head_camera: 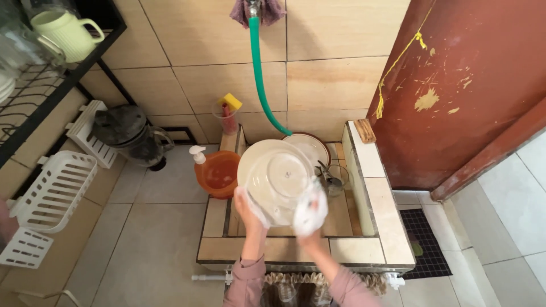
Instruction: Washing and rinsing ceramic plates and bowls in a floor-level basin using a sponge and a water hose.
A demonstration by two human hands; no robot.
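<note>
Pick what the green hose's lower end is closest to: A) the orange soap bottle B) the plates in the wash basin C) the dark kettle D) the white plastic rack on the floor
B: the green hose runs down the tiled wall and ends just behind the second plate in the basin, above the white plate that the left hand and the soapy right hand hold.

Over the low tiled wash basin (364,250), the left hand (248,209) grips the near-left rim of a round clear glass plate (277,177), while the soapy right hand (310,213) presses its near-right edge. Left of the basin stands an orange pump-top soap bottle (216,170). A green hose (259,74) hangs down the wall to the basin's far side, where a brown-rimmed white plate (314,146) lies.
</note>
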